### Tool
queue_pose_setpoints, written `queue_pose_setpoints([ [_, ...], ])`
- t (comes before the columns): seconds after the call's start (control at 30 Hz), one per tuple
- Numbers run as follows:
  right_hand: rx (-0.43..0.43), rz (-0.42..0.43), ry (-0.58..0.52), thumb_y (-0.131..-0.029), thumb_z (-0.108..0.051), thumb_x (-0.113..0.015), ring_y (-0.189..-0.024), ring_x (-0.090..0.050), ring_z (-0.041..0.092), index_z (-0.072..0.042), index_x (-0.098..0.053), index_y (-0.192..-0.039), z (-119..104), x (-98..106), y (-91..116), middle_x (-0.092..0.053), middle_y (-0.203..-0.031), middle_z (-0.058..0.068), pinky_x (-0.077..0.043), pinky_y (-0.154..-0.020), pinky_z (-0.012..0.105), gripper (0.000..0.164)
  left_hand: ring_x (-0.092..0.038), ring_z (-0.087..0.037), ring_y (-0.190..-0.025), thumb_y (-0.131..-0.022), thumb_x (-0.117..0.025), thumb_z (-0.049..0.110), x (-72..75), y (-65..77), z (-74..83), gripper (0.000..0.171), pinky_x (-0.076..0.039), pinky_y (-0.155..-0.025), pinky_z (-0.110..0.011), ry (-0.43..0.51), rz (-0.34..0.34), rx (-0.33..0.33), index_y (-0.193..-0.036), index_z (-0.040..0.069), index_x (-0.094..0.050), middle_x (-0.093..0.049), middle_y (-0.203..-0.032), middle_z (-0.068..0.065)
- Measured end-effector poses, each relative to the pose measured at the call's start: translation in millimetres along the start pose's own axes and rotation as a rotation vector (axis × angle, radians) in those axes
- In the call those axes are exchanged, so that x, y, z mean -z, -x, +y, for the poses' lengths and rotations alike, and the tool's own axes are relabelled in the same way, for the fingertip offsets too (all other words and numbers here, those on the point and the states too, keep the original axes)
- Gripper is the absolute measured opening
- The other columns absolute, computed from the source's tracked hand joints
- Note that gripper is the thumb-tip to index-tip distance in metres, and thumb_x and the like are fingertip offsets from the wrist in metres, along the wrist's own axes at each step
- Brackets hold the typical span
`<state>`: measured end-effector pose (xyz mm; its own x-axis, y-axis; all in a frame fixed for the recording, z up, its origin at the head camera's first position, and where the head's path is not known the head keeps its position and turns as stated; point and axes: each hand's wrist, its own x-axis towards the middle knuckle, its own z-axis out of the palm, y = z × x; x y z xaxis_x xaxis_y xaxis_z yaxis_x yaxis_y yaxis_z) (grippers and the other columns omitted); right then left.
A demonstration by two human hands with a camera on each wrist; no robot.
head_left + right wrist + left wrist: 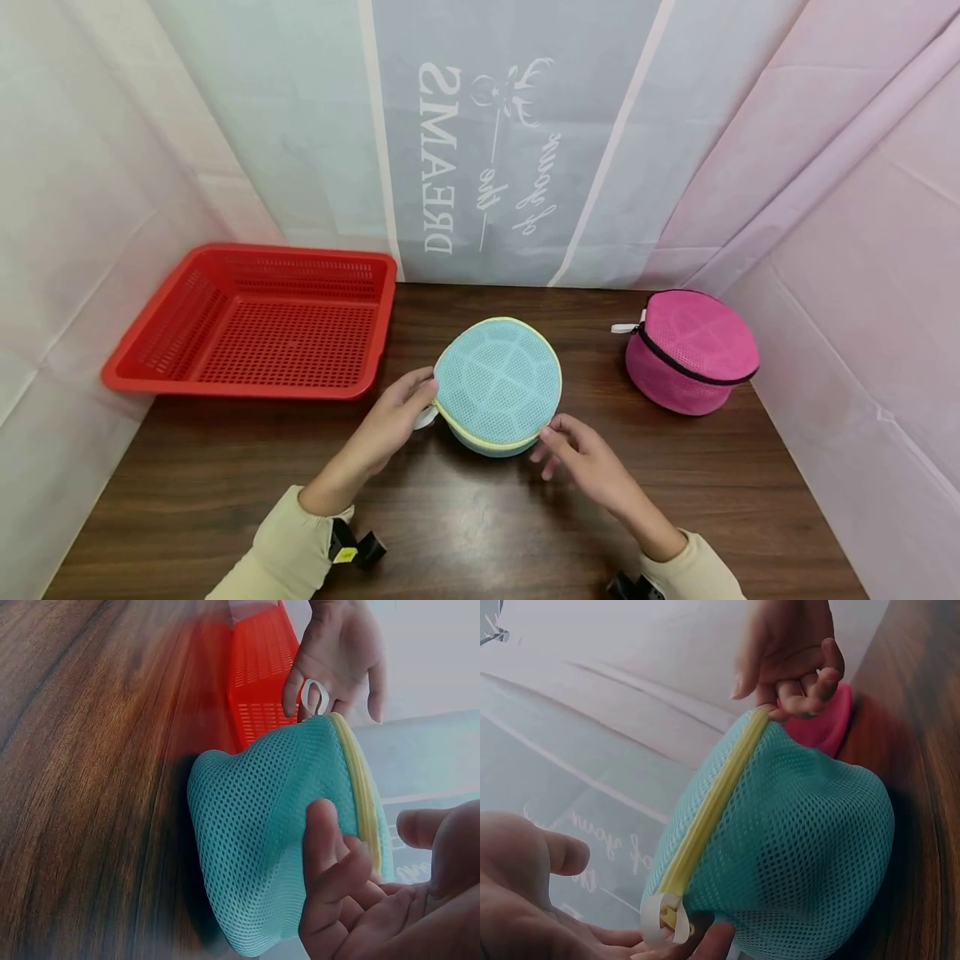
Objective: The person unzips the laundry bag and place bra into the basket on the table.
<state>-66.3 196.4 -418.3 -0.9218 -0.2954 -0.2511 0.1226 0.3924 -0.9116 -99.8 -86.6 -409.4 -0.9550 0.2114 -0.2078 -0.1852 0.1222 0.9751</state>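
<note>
A round light-blue mesh laundry bag [498, 383] with a yellow zipper [716, 806] stands upright on the table between both hands. My left hand [390, 417] is at its left side, fingers against the mesh beside a white loop tab [660, 919]; the thumb stands off from the bag in the left wrist view. On the right front edge, my right hand [588, 462] touches the bag's side with loosely bent fingers [322, 832], its thumb raised apart from the zipper. Neither hand pinches the bag.
A red plastic basket [240, 389] with slotted walls sits at the back left of the dark wooden table [480, 533]. At the right stands a pink mesh bag [693, 350] with a black zipper. Pale curtains [300, 125] close off the back and sides.
</note>
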Motion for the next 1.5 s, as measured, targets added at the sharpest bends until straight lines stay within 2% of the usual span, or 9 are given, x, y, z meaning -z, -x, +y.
queue_pose_setpoints([
  [0.2,0.010,0.100,0.000,-0.096,-0.035,-0.051,-0.065,-0.064,0.026,-0.002,-0.052,-0.098,2,2,-4,-0.067,-0.086,0.013,-0.043,-0.041,0.036,0.033,-0.052,-0.030,-0.113,-0.100,-0.044,0.029,0.4,-1.0,-2.6,0.051,-0.046,-0.091,-0.045,0.066,-0.008,0.011,-0.138,-0.003,-0.036,-0.053,-0.125,-0.018],
  [0.47,0.061,0.269,-0.036,-0.097,-0.030,-0.051,-0.061,-0.062,0.031,-0.004,-0.052,-0.105,4,8,-13,-0.062,-0.076,0.019,-0.042,-0.042,0.032,0.027,-0.059,-0.024,-0.091,-0.097,-0.051,0.023,-1.3,-3.0,-10.3,0.035,-0.054,-0.074,-0.038,0.117,-0.108,0.041,-0.119,-0.003,-0.046,-0.059,-0.102,-0.018],
  [0.67,0.089,0.296,-0.052,-0.097,-0.028,-0.052,-0.066,-0.062,0.033,-0.009,-0.048,-0.119,2,9,-18,-0.063,-0.089,0.016,-0.043,-0.043,0.031,0.030,-0.060,-0.024,-0.082,-0.093,-0.058,0.019,-7.6,-3.7,-14.1,0.032,-0.055,-0.067,-0.037,0.100,-0.164,0.037,-0.110,-0.006,-0.047,-0.061,-0.093,-0.018],
  [0.83,0.092,0.311,-0.047,-0.096,-0.028,-0.054,-0.068,-0.062,0.034,-0.010,-0.046,-0.126,1,8,-24,-0.062,-0.094,0.015,-0.043,-0.043,0.029,0.036,-0.059,-0.020,-0.075,-0.095,-0.056,0.023,-13.1,-5.5,-17.1,0.030,-0.054,-0.059,-0.030,0.109,-0.204,0.059,-0.102,-0.005,-0.051,-0.060,-0.094,-0.020],
  [1.07,0.114,0.327,-0.042,-0.096,-0.025,-0.054,-0.072,-0.061,0.035,-0.008,-0.044,-0.132,3,8,-30,-0.060,-0.102,0.016,-0.046,-0.047,0.033,0.041,-0.056,-0.014,-0.067,-0.096,-0.052,0.032,-19.7,-3.2,-20.1,0.039,-0.049,-0.049,-0.026,0.087,-0.251,0.087,-0.097,-0.007,-0.057,-0.059,-0.087,-0.012],
  [1.2,0.140,0.339,0.011,-0.096,-0.026,-0.054,-0.079,-0.061,0.028,-0.007,-0.046,-0.131,5,8,-32,-0.058,-0.104,0.015,-0.052,-0.056,0.036,0.040,-0.055,-0.016,-0.065,-0.095,-0.054,0.034,-23.9,-0.9,-20.0,0.040,-0.047,-0.047,-0.025,0.059,-0.240,0.081,-0.092,-0.005,-0.059,-0.060,-0.083,-0.012],
  [1.27,0.140,0.361,0.066,-0.096,-0.028,-0.053,-0.086,-0.060,0.022,-0.007,-0.047,-0.130,5,9,-32,-0.058,-0.105,0.013,-0.053,-0.064,0.033,0.041,-0.055,-0.016,-0.065,-0.095,-0.055,0.034,-26.2,-0.3,-19.6,0.039,-0.046,-0.047,-0.025,0.060,-0.224,0.079,-0.090,-0.005,-0.059,-0.060,-0.082,-0.011],
  [1.43,0.131,0.435,0.137,-0.095,-0.032,-0.055,-0.097,-0.053,0.020,-0.006,-0.046,-0.130,3,9,-29,-0.056,-0.112,0.011,-0.046,-0.076,0.025,0.045,-0.055,-0.013,-0.065,-0.095,-0.055,0.031,-32.1,1.0,-20.1,0.036,-0.047,-0.050,-0.024,0.093,-0.188,0.080,-0.092,-0.004,-0.060,-0.061,-0.081,-0.009],
  [1.5,0.151,0.480,0.136,-0.094,-0.029,-0.058,-0.097,-0.051,0.020,-0.004,-0.045,-0.129,2,8,-27,-0.054,-0.113,0.012,-0.045,-0.076,0.026,0.045,-0.056,-0.013,-0.066,-0.095,-0.055,0.031,-34.9,2.0,-20.1,0.035,-0.047,-0.051,-0.024,0.111,-0.172,0.078,-0.093,-0.004,-0.060,-0.062,-0.082,-0.010],
])
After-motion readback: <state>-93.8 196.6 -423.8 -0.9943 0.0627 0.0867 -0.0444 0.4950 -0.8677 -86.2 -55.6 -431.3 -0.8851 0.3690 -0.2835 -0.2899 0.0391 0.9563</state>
